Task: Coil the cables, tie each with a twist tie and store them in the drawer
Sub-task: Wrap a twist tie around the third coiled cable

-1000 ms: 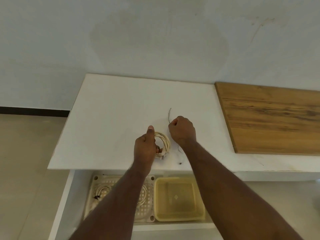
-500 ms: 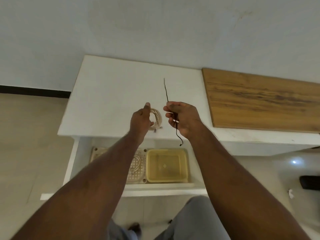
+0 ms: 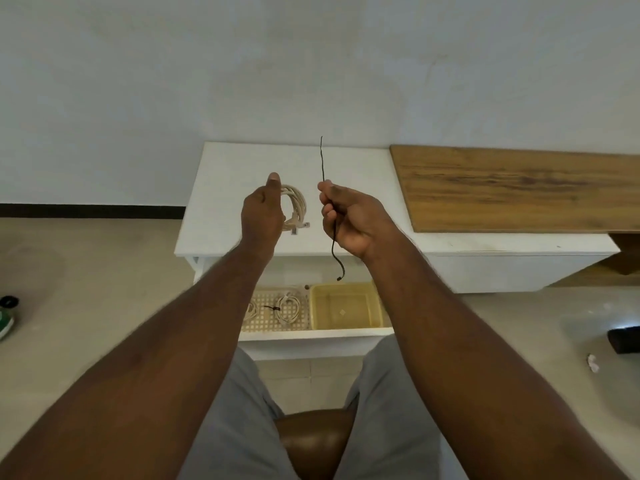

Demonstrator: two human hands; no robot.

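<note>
Both hands have lifted off the white cabinet top (image 3: 242, 161). Left hand (image 3: 263, 213) grips the cream cable coil (image 3: 294, 206), keeping its loops together; right hand (image 3: 349, 216) pinches the black twist tie (image 3: 322, 161) mid-length, ends free for wrapping. Open drawer (image 3: 311, 336) waits below.

I see the left hand (image 3: 262, 213) gripping a coiled cream cable (image 3: 295, 205) above the white cabinet top (image 3: 221, 188); just right of it the right hand (image 3: 349, 216) pinches a black twist tie (image 3: 322, 161) (upright). Below, the open drawer (image 3: 311, 336) holds tied coils (image 3: 287, 306).
</note>
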